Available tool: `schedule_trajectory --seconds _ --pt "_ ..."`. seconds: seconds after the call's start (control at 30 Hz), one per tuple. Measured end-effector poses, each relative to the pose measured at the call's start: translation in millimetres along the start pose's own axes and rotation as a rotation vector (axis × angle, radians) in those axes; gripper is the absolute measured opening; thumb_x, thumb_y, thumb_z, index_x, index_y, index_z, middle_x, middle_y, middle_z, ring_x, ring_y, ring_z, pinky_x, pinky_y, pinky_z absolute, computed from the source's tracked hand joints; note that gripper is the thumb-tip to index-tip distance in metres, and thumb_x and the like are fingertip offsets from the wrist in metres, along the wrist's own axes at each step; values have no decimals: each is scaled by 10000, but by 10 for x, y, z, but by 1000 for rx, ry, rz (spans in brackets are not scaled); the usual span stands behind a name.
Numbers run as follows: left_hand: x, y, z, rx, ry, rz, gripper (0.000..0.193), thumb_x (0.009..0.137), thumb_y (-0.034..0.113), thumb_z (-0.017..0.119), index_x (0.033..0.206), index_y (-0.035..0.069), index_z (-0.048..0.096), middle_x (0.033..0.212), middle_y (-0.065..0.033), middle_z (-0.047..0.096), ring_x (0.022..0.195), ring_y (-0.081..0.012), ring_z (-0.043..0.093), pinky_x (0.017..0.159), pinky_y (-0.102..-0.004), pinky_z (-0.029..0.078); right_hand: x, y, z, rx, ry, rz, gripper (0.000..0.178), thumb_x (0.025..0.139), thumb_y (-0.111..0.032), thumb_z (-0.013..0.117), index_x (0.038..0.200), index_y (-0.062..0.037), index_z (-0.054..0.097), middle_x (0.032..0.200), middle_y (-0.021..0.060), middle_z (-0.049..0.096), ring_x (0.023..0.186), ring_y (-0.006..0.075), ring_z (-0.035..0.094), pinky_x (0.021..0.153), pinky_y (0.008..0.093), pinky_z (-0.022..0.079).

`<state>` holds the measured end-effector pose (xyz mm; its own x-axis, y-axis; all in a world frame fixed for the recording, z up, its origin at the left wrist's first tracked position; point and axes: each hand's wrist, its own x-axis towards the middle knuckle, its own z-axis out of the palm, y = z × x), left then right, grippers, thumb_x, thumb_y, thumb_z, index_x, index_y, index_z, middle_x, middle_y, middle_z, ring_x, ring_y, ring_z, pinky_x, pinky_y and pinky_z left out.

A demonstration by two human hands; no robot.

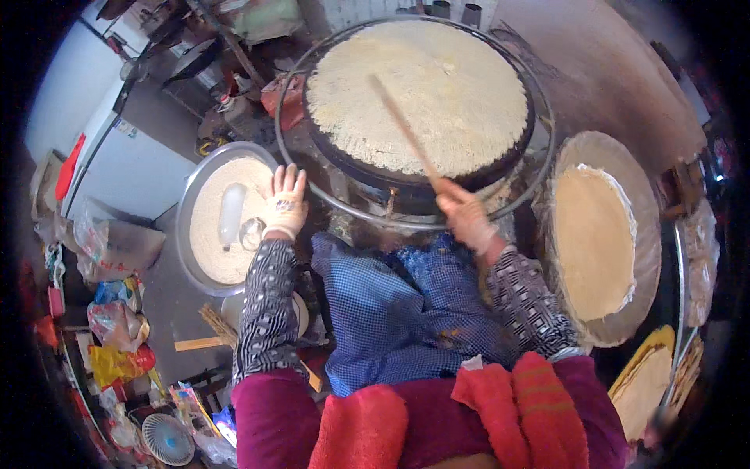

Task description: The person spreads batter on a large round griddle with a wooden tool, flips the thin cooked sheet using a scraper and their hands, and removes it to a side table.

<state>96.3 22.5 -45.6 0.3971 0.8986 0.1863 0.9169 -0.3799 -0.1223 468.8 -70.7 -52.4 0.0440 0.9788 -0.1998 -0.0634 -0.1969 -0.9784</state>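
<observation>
My right hand [462, 213], in a pale glove, is closed round the near end of a long wooden batter spreader [406, 131]. The spreader slants up to the left over a large round griddle, its far end slightly blurred; whether it touches the batter I cannot tell. Pale batter [469, 102] covers nearly the whole griddle, with a ragged edge above the dark rim [367, 173]. My left hand [286, 205], gloved with bare fingertips, is open with fingers stretched at the right rim of a metal basin [187, 254]. In the basin's beige batter lie a clear bottle-shaped object [231, 215] and a round metal ladle [251, 234].
A metal ring [283, 125] surrounds the griddle. To the right, a plastic-lined basket [647, 258] holds a stack of thin pancakes [592, 242]; folded ones [644, 383] lie below. A white refrigerator [129, 168], a straw brush [215, 322] and plastic bags [117, 242] are at left.
</observation>
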Motion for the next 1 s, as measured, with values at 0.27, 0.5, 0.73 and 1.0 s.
schedule_trajectory --seconds 0.27,0.5,0.73,1.0 --pt "210 1190 249 237 -380 93 251 717 355 702 879 167 736 932 -68 696 996 -241 612 929 -404 380 -394 -148 563 211 -37 122 405 910 -142 597 1305 -65 553 723 -54 524 460 24 404 386 193 323" --pt "-179 2162 -107 -337 -62 295 355 791 305 649 1078 115 560 984 -111 585 1008 -316 552 981 -498 350 -170 -263 -792 254 405 106 384 970 -309 543 1332 -182 518 591 -48 431 412 70 350 345 236 282" --pt "-128 2159 26 -274 -94 267 252 771 236 638 981 106 590 950 -107 593 975 -303 561 977 -504 347 -533 -171 -137 97 -59 187 387 938 -130 582 1316 -52 552 1102 18 632 641 57 510 544 218 433" --pt "-39 3077 36 -307 -155 225 528 770 242 622 1248 33 540 1160 -147 557 1129 -319 502 1036 -510 288 -1 -371 -391 -1425 -42 4 568 912 -110 482 1450 -208 331 963 223 683 905 332 679 783 424 533"
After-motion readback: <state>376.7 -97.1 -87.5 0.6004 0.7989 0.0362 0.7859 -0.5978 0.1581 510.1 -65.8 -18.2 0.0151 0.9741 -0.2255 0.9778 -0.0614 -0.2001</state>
